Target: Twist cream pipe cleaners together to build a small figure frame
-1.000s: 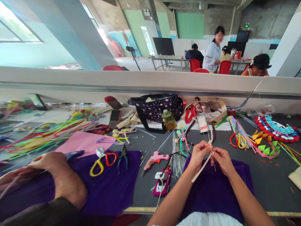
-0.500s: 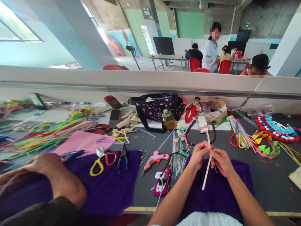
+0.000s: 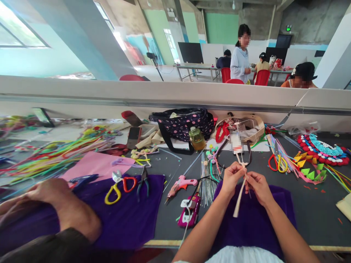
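Head camera looks down on the person's two hands, held close together above a purple felt cloth point(image 3: 257, 219) at the near edge of the dark grey table point(image 3: 315, 215). The left hand point(image 3: 231, 179) and the right hand point(image 3: 257, 186) both pinch the upper part of a pale cream fuzzy craft stem point(image 3: 239, 199), fingers curled tight around it; its free end hangs down and slightly left over the cloth, while a thin wire rises from the pinch toward a beige cloth bag point(image 3: 252, 128) farther back. Just left of the left hand lie a pink hot glue gun point(image 3: 181, 183) and a magenta glue gun point(image 3: 190, 212) nearer the table's edge. Beyond them, red-and-yellow scissors point(image 3: 119, 188) rest on a second purple cloth point(image 3: 128, 215), where another person's hand point(image 3: 49, 190) lies flat. A black polka-dot bag point(image 3: 182, 126) stands at the back.
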